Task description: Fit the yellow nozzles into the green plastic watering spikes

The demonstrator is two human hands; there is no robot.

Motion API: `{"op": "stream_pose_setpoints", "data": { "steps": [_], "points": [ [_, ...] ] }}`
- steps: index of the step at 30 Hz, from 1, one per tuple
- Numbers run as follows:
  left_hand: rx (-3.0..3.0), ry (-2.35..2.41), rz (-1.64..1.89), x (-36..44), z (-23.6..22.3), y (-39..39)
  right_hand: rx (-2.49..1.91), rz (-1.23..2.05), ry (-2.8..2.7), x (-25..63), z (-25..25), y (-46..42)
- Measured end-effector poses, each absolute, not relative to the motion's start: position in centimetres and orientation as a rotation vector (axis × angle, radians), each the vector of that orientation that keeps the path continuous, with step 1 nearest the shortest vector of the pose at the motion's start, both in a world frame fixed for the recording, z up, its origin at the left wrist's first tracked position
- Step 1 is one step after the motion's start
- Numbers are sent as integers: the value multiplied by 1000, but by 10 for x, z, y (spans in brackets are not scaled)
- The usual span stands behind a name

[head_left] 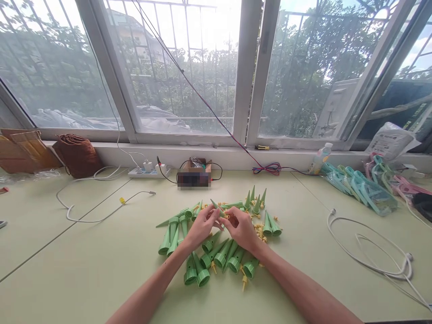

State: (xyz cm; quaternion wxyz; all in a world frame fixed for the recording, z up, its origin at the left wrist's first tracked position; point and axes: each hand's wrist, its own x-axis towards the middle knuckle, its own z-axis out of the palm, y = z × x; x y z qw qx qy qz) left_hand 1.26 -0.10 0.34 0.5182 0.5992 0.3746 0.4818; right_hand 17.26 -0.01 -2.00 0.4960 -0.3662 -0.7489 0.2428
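Note:
My left hand (201,227) is closed around a green plastic watering spike (214,204), its pointed tip sticking up past the fingers. Close against it, my right hand (242,230) pinches a small yellow plastic valve (227,217) at the spike's side. Whether the valve sits in the spike's hole or only touches it, I cannot tell. Around both hands lie many more green spikes (221,257), several with their open wide ends facing me. Loose yellow valves (245,283) are scattered among them. A few spikes (256,204) stand upright behind my right hand.
Behind the pile are a power strip (148,172) and a small box (194,176) with a pixelated front. A white cable (101,220) runs along the left; another (367,267) coils at right. Bagged teal plastic items (367,191) and a bottle (320,158) stand at the back right.

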Motion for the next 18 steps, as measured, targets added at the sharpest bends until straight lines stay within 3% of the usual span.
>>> {"op": "stream_pose_setpoints", "data": {
  "steps": [18],
  "points": [
    [1514,925,1077,9,-1,1,-767,558,-1908,171,-22,-2]
  ]
}}
